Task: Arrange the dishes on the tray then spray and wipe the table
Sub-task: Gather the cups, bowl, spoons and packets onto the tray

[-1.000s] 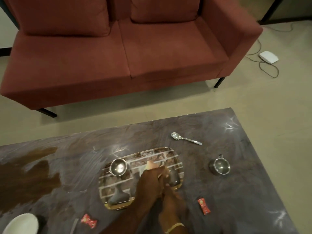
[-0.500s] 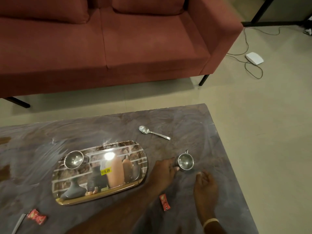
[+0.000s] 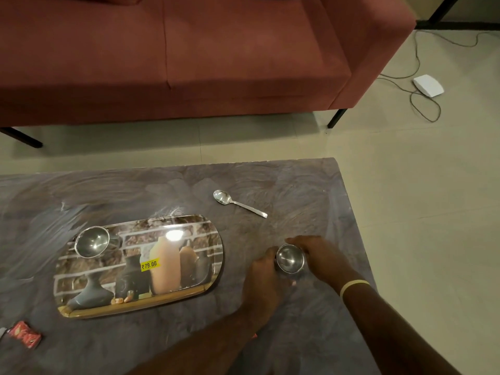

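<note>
A small steel cup [image 3: 290,259] stands on the grey table [image 3: 297,190], right of the tray. My left hand [image 3: 261,277] grips its left side and my right hand [image 3: 322,255] wraps its right side. The oval picture tray [image 3: 173,266] lies left of my hands, with a second steel cup [image 3: 92,241] on its far left corner. A steel spoon [image 3: 235,203] rests on the table beyond the tray's right end.
A red wrapper [image 3: 25,334] lies near the table's front left edge. A red sofa [image 3: 189,55] stands beyond the table. A white box with cables [image 3: 428,85] sits on the floor at the right. The table's right edge is close to my right arm.
Both hands left the tray and moved right to the steel cup. The left hand reached it first, then the right hand closed on its other side.
</note>
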